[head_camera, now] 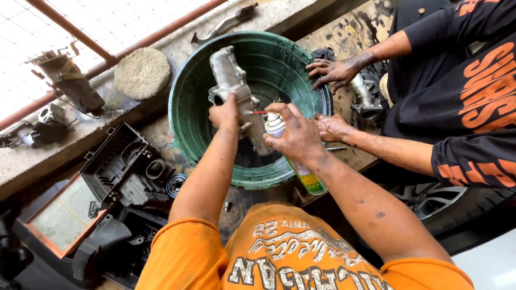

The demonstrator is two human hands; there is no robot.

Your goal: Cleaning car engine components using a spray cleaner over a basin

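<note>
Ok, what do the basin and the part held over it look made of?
The basin looks like green plastic: ribbed, stepped walls, dull scuffed sheen. The part in the left hand looks like cast metal, probably aluminium: pale grey, matte, grainy, with moulded bosses and a bore. The right hand holds a spray can.

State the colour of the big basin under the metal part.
Dark green basin, seen best in the head view.

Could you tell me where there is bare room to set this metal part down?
Bare ledge lies between the round pad and the green basin. The floor left of the basin is crowded with black housings; the right side is taken by another person's hands.
</note>
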